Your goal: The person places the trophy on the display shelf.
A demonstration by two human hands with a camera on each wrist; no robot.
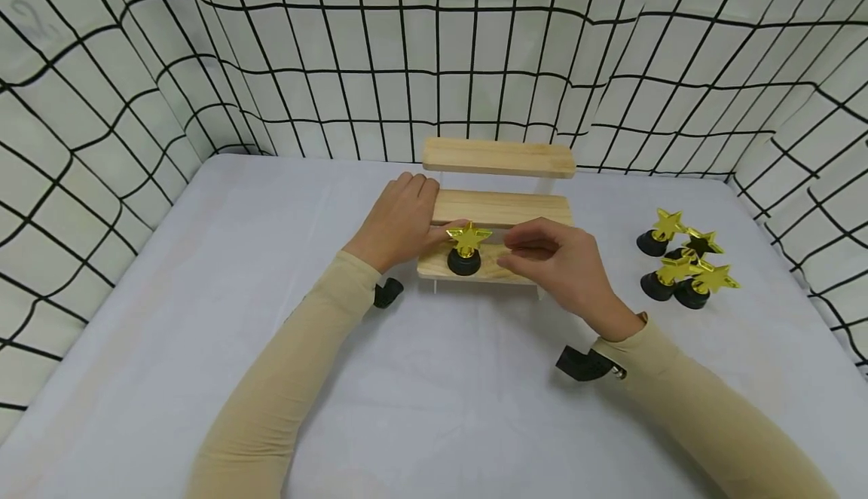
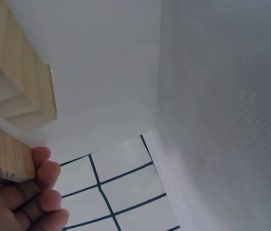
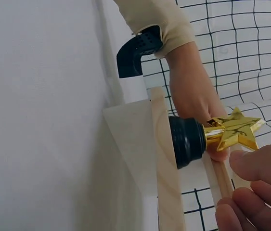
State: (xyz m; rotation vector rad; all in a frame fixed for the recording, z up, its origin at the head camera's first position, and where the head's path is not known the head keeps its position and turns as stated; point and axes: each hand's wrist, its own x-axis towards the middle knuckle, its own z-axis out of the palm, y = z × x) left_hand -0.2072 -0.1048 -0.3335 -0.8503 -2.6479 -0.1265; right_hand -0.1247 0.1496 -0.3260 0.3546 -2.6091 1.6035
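Observation:
A small star trophy (image 1: 468, 240), gold on a black round base, stands upright at the left of the lowest board of a three-step wooden shelf (image 1: 502, 207). At the left end of the middle board, my left hand (image 1: 404, 216) grips the wood, with fingertips (image 2: 48, 174) curled round its edge in the left wrist view. My right hand (image 1: 559, 265) is just right of the trophy, thumb and fingers bent and apart with nothing between them. The right wrist view has the right thumb (image 3: 253, 166) close beside the gold star (image 3: 238, 129).
Several more star trophies (image 1: 692, 261) stand grouped on the white table (image 1: 434, 408) to the right. Black wire grid panels (image 1: 434, 62) surround the table at the back and both sides. A white side panel (image 3: 133, 144) supports the shelf boards.

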